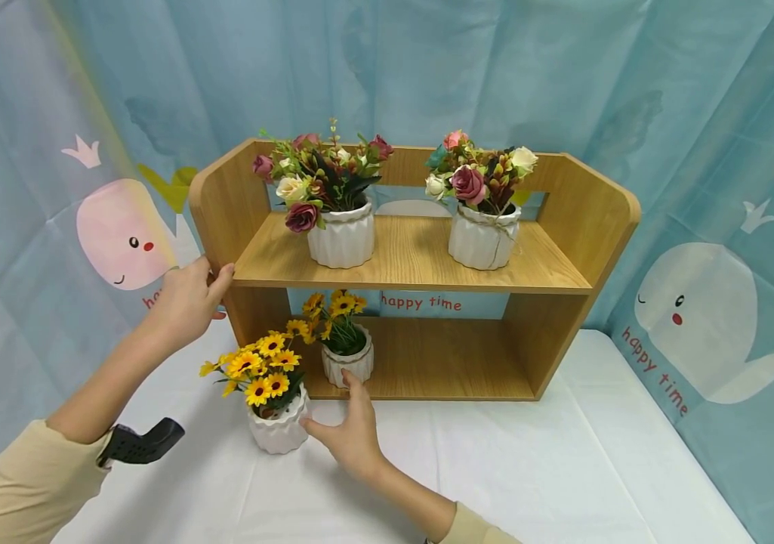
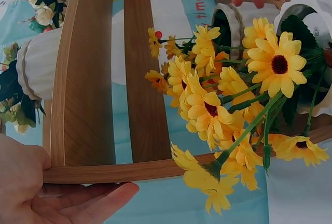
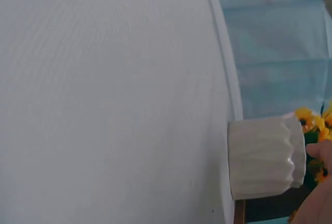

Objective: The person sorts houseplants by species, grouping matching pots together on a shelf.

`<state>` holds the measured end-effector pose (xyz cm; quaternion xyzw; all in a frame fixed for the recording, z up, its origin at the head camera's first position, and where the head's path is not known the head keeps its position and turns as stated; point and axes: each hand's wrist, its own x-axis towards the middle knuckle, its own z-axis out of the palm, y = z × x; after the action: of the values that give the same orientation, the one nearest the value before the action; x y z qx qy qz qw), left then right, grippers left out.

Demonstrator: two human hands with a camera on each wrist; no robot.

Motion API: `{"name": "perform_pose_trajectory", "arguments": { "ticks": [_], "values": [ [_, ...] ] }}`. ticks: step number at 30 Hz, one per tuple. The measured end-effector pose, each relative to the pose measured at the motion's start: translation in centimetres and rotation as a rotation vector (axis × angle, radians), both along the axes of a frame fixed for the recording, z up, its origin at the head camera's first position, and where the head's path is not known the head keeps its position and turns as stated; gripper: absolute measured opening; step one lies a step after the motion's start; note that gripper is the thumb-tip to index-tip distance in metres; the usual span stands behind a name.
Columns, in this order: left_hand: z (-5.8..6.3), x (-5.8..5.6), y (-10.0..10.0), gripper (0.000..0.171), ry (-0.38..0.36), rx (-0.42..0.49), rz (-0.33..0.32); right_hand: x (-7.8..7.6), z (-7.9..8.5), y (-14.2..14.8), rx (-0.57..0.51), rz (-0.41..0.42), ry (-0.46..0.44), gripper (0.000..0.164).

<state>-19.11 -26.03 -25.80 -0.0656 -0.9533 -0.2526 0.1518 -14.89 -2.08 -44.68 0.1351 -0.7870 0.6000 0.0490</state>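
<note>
At the wooden shelf's left side panel (image 2: 116, 171), my left hand (image 1: 189, 298) holds the edge, thumb on one side and fingers on the other. A white fluted pot (image 1: 279, 427) of yellow sunflowers (image 1: 264, 366) stands on the tablecloth before the shelf's lower left corner. My right hand (image 1: 353, 434) is just right of it, fingers spread; the thumb reaches the pot's rim and a fingertip overlaps a second sunflower pot (image 1: 348, 361) on the lower board. In the right wrist view the front pot (image 3: 265, 159) shows beside part of the hand (image 3: 317, 195).
The upper board (image 1: 410, 249) bears two white pots of artificial roses, one left (image 1: 341, 240) and one right (image 1: 484, 240). A white cloth (image 1: 495, 468) covers the table. Blue printed curtains (image 1: 427, 68) hang behind and at both sides.
</note>
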Motion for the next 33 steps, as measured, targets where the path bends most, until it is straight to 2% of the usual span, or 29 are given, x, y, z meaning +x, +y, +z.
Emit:
{"name": "perform_pose_trajectory", "arguments": {
  "ticks": [9,20,26,33],
  "values": [
    [0.1,0.0,0.1,0.050,0.004,-0.005,0.004,1.1,0.0,-2.0,0.007,0.075,-0.025,0.089],
    [0.0,0.0,0.1,0.052,-0.007,0.014,0.001,1.7,-0.3,-4.5,-0.060,0.045,-0.039,0.077],
    [0.0,0.1,0.3,0.053,0.002,0.021,0.005,1.9,-0.5,-5.7,-0.095,-0.010,-0.050,0.080],
    [0.0,0.2,0.4,0.054,0.004,0.022,0.007,2.0,-0.6,-7.4,-0.074,-0.140,-0.070,0.081]
  ]
}}
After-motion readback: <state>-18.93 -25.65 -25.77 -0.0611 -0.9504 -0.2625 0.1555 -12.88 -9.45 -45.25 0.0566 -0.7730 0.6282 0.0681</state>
